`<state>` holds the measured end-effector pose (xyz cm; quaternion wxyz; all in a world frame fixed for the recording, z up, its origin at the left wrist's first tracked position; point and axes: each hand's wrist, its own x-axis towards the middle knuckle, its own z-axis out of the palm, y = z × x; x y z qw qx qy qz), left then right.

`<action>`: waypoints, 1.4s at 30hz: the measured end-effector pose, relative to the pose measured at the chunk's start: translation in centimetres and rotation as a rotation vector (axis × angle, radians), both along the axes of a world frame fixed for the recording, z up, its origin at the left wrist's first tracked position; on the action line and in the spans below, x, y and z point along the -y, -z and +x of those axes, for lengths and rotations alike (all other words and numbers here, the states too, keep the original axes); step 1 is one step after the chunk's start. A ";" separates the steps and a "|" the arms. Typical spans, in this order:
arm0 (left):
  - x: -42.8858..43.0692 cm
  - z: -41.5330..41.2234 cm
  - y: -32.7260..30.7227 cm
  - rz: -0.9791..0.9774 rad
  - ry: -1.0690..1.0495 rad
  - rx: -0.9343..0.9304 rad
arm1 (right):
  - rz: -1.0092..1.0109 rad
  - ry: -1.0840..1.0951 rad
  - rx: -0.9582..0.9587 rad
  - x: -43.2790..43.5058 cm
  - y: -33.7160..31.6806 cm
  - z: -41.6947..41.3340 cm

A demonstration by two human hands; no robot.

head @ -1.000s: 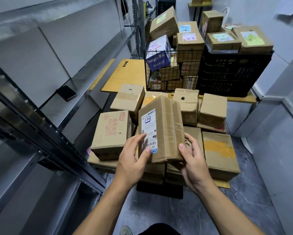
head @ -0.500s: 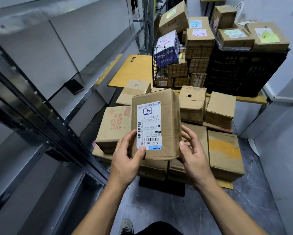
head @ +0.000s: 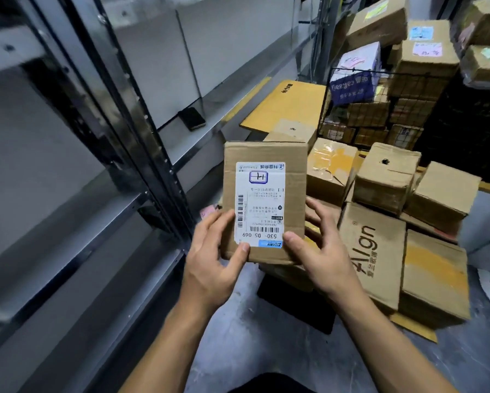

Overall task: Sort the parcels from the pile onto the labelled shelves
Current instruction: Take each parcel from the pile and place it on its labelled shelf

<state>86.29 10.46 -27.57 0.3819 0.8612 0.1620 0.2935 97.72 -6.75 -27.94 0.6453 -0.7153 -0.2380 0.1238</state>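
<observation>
I hold a flat brown cardboard parcel [head: 293,199] upright in front of me, its white shipping label [head: 259,204] facing me upside down and reading 530- D5 069. My left hand [head: 212,262] grips its lower left corner, thumb on the label's bottom edge. My right hand [head: 320,251] grips the lower right side, thumb on the label's corner. The pile of brown parcels [head: 385,180] lies to the right on the floor. Grey metal shelves [head: 141,114] run along the left.
A black phone [head: 191,118] lies on a middle shelf. A wire basket [head: 374,109] and a black crate [head: 465,131], both stacked with boxes, stand behind the pile on a yellow board [head: 286,106]. A large box printed "Align" [head: 371,251] lies at my right.
I have carried the parcel left toward the shelves and turned its label square to me. My view has swung left, so the pile now sits at the right.
</observation>
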 end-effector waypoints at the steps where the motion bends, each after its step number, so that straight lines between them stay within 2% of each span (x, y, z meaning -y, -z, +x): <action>1: -0.4 -1.0 -0.1 0.011 -0.030 0.000 | 0.001 -0.029 -0.003 -0.9 -0.1 -0.5; 7: -2.7 -9.3 -0.4 0.072 -0.235 0.003 | 0.094 -0.241 -0.057 -6.6 -1.1 -5.4; 12: -3.2 -19.0 -1.2 0.093 -0.443 -0.007 | 0.119 -0.437 -0.060 -10.7 -1.7 -13.1; 24: 2.8 -48.6 -2.6 0.114 -1.019 -0.040 | 0.163 -0.991 -0.152 -15.6 -2.1 -40.5; 31: 8.6 -62.3 -3.6 0.130 -1.285 -0.049 | 0.133 -1.249 -0.147 -15.8 -2.9 -54.5; 35: 11.7 -68.8 -4.1 0.093 -1.432 -0.159 | 0.120 -1.353 -0.156 -16.1 -3.5 -60.7; 42: 13.5 -79.4 -5.6 0.081 -1.577 -0.563 | 0.155 -1.476 -0.123 -18.4 -4.6 -71.0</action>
